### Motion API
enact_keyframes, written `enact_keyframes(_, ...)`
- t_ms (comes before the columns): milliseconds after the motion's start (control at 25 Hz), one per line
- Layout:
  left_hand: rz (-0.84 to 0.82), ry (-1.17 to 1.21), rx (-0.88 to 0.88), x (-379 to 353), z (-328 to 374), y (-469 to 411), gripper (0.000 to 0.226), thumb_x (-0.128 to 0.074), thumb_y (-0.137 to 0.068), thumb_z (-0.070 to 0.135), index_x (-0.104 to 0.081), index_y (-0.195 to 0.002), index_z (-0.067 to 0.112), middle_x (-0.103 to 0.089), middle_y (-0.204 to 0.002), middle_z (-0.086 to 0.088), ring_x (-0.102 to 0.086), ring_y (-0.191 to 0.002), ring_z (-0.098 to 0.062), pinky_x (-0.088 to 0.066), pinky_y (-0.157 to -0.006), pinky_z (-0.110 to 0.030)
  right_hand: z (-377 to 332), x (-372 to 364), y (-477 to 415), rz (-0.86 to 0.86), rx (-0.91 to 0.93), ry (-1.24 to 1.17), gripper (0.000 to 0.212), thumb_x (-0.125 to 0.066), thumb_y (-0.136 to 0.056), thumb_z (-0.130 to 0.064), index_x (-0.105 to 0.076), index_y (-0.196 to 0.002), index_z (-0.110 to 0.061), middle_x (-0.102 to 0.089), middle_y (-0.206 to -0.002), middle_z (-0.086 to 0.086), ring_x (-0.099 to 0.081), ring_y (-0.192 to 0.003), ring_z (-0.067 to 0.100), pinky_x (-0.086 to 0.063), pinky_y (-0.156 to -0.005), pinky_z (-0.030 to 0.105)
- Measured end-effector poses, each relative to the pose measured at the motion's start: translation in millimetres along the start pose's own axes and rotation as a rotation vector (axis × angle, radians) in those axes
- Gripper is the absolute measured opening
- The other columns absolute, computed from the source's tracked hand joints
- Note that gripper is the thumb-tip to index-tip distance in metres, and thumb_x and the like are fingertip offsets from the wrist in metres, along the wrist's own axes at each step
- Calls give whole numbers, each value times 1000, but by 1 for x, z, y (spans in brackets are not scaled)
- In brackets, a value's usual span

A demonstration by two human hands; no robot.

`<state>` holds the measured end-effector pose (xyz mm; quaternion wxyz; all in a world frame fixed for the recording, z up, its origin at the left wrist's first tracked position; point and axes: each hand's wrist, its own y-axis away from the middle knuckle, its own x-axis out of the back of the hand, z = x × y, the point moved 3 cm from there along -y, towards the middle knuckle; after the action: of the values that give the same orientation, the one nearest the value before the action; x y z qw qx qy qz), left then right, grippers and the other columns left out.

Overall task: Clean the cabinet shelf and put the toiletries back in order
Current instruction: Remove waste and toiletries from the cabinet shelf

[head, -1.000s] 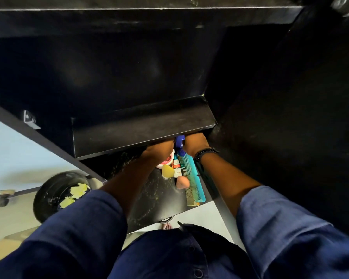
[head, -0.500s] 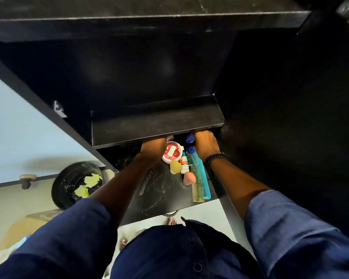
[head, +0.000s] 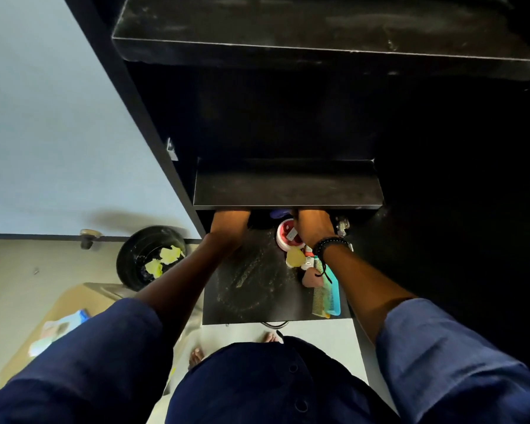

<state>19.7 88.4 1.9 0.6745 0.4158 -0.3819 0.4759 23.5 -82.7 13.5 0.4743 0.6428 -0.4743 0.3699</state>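
Note:
Both my hands reach under the edge of a black middle shelf (head: pixel 288 191) onto the dusty lower shelf (head: pixel 251 289). My left hand (head: pixel 230 228) is at the left, its fingers hidden under the shelf edge. My right hand (head: pixel 314 229) lies over a red and white round jar (head: pixel 285 238); its fingertips are hidden too. Along the right side lie a yellow sponge (head: pixel 295 257), a pink sponge (head: pixel 311 278), a small tube (head: pixel 307 264) and a teal comb (head: pixel 331 296). A blue item (head: pixel 277 213) peeks out at the back.
A black bin (head: pixel 141 255) with yellow scraps stands on the floor to the left. A cardboard box (head: pixel 68 313) with packets sits nearer me. The cabinet's left wall (head: pixel 153 133) and a top shelf (head: pixel 318 35) frame the space. My bare feet (head: pixel 196 356) are below.
The view has swung left and tilted. My left hand has moved away from the jar to the left side of the lower shelf. My right hand has shifted over the jar.

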Motion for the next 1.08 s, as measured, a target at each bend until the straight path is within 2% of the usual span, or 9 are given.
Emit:
enact_keyframes(120,-38,-74,-63,0,-5,0,31,-41,-100,20,-55,-118,-1,-55,-126,-19,-51,-115,-29,-33,-102,-31,-15,-13,-10,-5,25,-83,25,-44,-97,-13,-61,-112,-6,-60,-119,17,-55,-112,34,-42,-91,37)
enact_keyframes(280,-46,-97,121,4,-18,-7,39,-44,-96,21,-57,-119,-8,-59,-123,-25,-61,-101,-34,-48,-77,-33,-30,-31,-25,-181,8,-59,35,-38,-100,-25,-50,-131,-14,-50,-139,13,-48,-126,33,-39,-105,40)
enact_keyframes(440,121,165,-61,-6,-27,-6,45,-38,-86,22,-65,-82,-14,-66,-82,-32,-67,-71,-43,-55,-67,-42,-45,-31,-26,-265,74,-47,41,-32,-103,-28,-37,-142,-18,-33,-152,11,-34,-137,32,-28,-112,37)
enact_keyframes(520,55,108,35,-2,-27,-6,45,-34,-93,22,-64,-103,-9,-64,-106,-28,-64,-97,-38,-44,-76,-24,-49,-31,-28,-274,110,-52,40,-32,-103,-28,-39,-141,-19,-33,-151,10,-35,-136,31,-27,-111,33)
enact_keyframes(600,-75,38,166,-14,-36,-13,39,-38,-98,21,-58,-121,-3,-59,-125,-21,-55,-115,-31,-34,-69,-19,-56,-33,-31,-268,154,-70,35,-37,-101,-25,-49,-132,-15,-39,-146,11,-39,-132,31,-30,-108,32)
enact_keyframes(680,-138,8,233,-18,-39,-13,35,-47,-95,18,-59,-120,-4,-60,-124,-22,-56,-115,-32,-42,-69,-24,-63,-35,-34,-259,168,-97,32,-40,-99,-22,-55,-126,-11,-45,-142,12,-42,-128,32,-33,-104,32)
enact_keyframes(800,-28,28,244,-9,-38,-7,29,-53,-93,18,-64,-112,-2,-64,-116,-20,-61,-108,-34,-48,-68,-23,-67,-38,-35,-260,155,-117,33,-39,-100,-22,-53,-126,-8,-46,-141,14,-42,-128,32,-34,-104,33)
enact_keyframes(920,37,-25,65,-9,-32,1,22,-55,-93,24,-65,-101,7,-67,-103,-12,-64,-97,-27,-52,-83,-34,-68,-40,-34,-273,157,-79,37,-36,-101,-27,-48,-132,-10,-43,-144,14,-40,-132,31,-33,-106,36)
enact_keyframes(1080,136,123,64,-11,-33,8,18,-60,-88,16,-63,-103,6,-66,-101,-14,-64,-92,-30,-55,-78,-41,-62,-44,-32,-213,128,-60,41,-37,-101,-24,-42,-138,-9,-44,-143,17,-43,-131,33,-36,-106,39)
